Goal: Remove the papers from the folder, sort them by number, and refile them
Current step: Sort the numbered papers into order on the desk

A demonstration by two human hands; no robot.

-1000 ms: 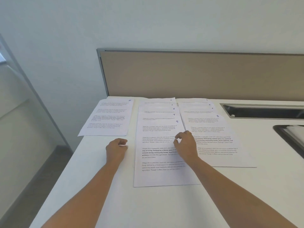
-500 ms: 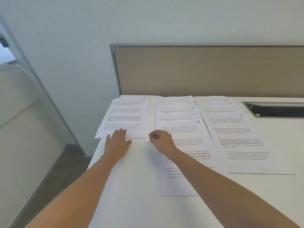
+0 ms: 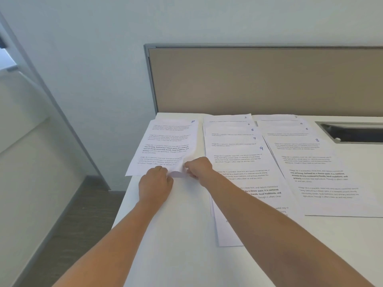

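A single sheet marked 10 (image 3: 165, 141) lies at the desk's far left. Its near right corner is lifted and curled. My right hand (image 3: 198, 167) pinches that raised corner. My left hand (image 3: 156, 183) rests on the sheet's near edge, its fingertips at the lifted corner. A fanned column of odd-numbered sheets, with 9 (image 3: 238, 162) on top, lies in the middle. A second fanned column of even-numbered sheets, with 8 (image 3: 310, 172) on top, lies to the right. No folder is in view.
The white desk (image 3: 176, 245) ends at a left edge close to sheet 10, with floor below. A tan partition panel (image 3: 259, 79) stands behind the papers. A dark cable slot (image 3: 352, 133) is cut into the desk at the far right.
My right hand moved left from sheet 9 to sheet 10 and lifted its near right corner. My left hand reached forward onto the sheet's near edge. The view swung left.
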